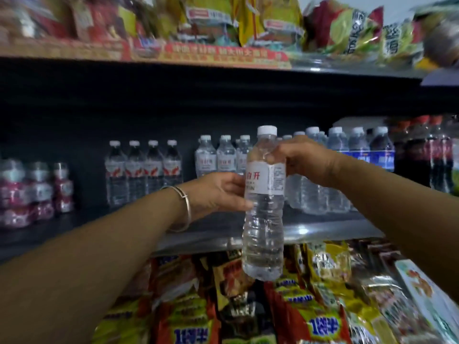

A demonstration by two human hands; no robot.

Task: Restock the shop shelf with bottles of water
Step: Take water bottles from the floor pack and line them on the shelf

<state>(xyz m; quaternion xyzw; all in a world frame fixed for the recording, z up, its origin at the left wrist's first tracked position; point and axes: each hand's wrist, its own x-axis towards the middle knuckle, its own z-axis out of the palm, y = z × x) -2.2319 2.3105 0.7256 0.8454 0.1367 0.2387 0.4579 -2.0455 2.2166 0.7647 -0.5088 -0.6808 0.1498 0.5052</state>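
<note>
I am gripping the water bottle [263, 202] with left hand [218, 192] and right hand [301, 161], risking toppling the far shelved bottles [216, 158] while setting it in.

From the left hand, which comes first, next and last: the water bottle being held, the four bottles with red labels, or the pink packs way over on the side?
1. Held water bottle: the left hand grips it.
2. Four red-labelled bottles: on the shelf, behind and left.
3. Pink packs: far left of the shelf.

Both forearms are bare, with no sleeves in sight. A thin silver bangle [185, 207] circles the left wrist, a small clasp on its upper side. The right wrist wears nothing.
</note>
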